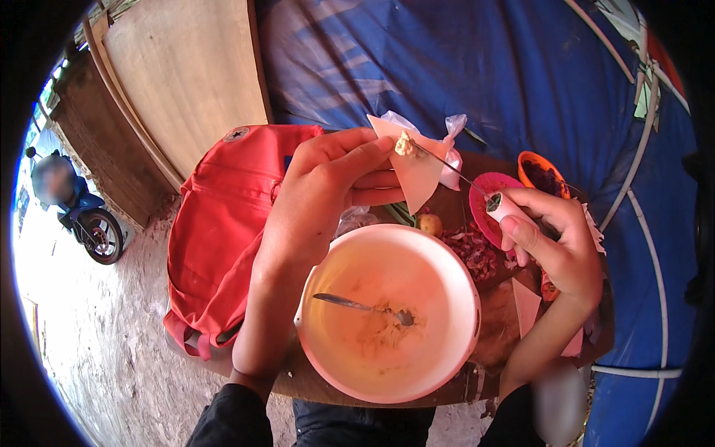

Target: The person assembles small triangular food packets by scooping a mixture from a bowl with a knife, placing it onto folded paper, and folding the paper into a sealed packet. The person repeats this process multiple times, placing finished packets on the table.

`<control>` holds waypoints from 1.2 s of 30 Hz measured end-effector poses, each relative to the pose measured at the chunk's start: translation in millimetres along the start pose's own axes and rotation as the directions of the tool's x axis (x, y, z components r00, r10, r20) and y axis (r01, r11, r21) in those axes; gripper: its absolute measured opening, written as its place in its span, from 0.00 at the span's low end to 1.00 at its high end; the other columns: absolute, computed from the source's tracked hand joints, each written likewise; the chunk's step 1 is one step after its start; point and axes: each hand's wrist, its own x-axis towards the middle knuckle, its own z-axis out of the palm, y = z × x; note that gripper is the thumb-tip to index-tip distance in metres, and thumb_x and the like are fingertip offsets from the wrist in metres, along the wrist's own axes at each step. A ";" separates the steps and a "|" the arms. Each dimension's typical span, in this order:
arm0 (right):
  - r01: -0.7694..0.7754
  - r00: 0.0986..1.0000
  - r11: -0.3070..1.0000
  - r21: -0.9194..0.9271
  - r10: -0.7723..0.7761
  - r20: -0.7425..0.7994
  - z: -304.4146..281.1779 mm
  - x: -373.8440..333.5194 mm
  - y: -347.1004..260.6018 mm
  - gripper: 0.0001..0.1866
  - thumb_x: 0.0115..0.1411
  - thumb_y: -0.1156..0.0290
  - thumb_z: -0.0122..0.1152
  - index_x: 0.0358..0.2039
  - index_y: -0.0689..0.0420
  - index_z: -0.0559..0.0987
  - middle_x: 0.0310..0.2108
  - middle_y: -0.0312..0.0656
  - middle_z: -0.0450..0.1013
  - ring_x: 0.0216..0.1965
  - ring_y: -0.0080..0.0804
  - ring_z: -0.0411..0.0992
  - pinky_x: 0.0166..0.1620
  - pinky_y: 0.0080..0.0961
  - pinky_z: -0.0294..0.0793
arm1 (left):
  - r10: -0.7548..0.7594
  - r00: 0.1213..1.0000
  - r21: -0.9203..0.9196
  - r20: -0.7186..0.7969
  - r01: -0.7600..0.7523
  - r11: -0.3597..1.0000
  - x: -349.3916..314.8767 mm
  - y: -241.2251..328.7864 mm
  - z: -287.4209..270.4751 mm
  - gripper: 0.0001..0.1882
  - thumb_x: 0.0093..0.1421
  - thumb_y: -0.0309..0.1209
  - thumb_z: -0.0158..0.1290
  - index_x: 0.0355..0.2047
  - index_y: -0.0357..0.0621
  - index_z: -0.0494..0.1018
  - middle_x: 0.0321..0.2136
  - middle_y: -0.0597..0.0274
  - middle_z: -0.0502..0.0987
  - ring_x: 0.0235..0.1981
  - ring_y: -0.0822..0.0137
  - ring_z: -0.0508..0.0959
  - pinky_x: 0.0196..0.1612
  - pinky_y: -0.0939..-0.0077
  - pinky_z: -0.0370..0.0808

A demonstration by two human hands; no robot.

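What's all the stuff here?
Wrapper: one, peach, left hand
Lump: one, cream, on wrapper
Thin tool: one, white-handled, right hand
Other sheets: count unclear, peach, by right forearm
Basin: one, whitish, front centre
Spoon: one, silver, inside basin
Knotted bag: one, white, behind wrapper
Dish: one, pink, by right hand
Bowl: one, orange, beside dish
Chopped pieces: many, purplish, right of basin
Round item: one, yellowish, behind basin
Backpack: one, red, left of basin
Tabletop: one, brown, under basin
Tarp: one, blue, background
Motorbike: one, blue, far left
Left hand: one, bare, above basin
Right hand: one, bare, by dish
Sleeves: two, black, bottom edge
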 end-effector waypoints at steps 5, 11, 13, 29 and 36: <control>-0.058 0.995 0.998 -0.036 0.055 -0.086 19.6 -12.0 0.4 0.22 0.63 0.76 0.62 0.56 0.70 0.76 0.32 0.40 0.79 0.28 0.19 0.75 0.33 0.17 0.74 | -0.036 0.997 -0.073 0.066 0.041 0.997 -2.7 3.9 1.5 0.16 0.71 0.34 0.47 0.44 0.33 0.78 0.40 0.55 0.83 0.41 0.66 0.84 0.49 0.73 0.80; 0.162 0.948 0.903 -0.397 -0.254 -0.191 27.7 -18.4 -1.1 0.21 0.58 0.78 0.67 0.53 0.69 0.78 0.36 0.47 0.81 0.36 0.26 0.78 0.43 0.24 0.76 | -0.023 0.992 -0.126 0.128 0.039 0.991 -5.4 4.3 5.7 0.16 0.71 0.32 0.45 0.45 0.31 0.77 0.42 0.53 0.83 0.43 0.64 0.84 0.51 0.72 0.80; 0.126 0.946 0.885 -0.449 -0.244 -0.214 27.7 -22.6 -3.6 0.21 0.58 0.77 0.68 0.52 0.69 0.78 0.36 0.51 0.81 0.38 0.28 0.79 0.45 0.26 0.75 | 0.009 0.981 -0.214 0.193 0.033 0.976 -6.4 2.2 6.7 0.16 0.71 0.32 0.45 0.45 0.31 0.76 0.42 0.53 0.82 0.43 0.64 0.84 0.51 0.71 0.80; -0.045 0.944 0.785 -0.618 -0.168 -0.283 6.4 -54.3 -13.7 0.19 0.54 0.78 0.69 0.48 0.64 0.82 0.37 0.55 0.81 0.37 0.46 0.82 0.40 0.32 0.78 | -0.105 0.980 -0.109 0.171 0.124 0.986 2.0 -22.7 18.5 0.16 0.70 0.32 0.46 0.46 0.29 0.75 0.42 0.48 0.82 0.43 0.62 0.85 0.51 0.69 0.82; -0.120 0.912 0.727 -0.676 -0.188 -0.364 -1.1 -58.5 -14.3 0.17 0.54 0.79 0.69 0.45 0.65 0.81 0.37 0.54 0.81 0.38 0.44 0.81 0.43 0.32 0.77 | -0.113 0.979 -0.111 0.171 0.133 0.985 1.7 -21.6 17.2 0.16 0.70 0.32 0.47 0.47 0.30 0.75 0.43 0.47 0.82 0.42 0.60 0.85 0.49 0.70 0.82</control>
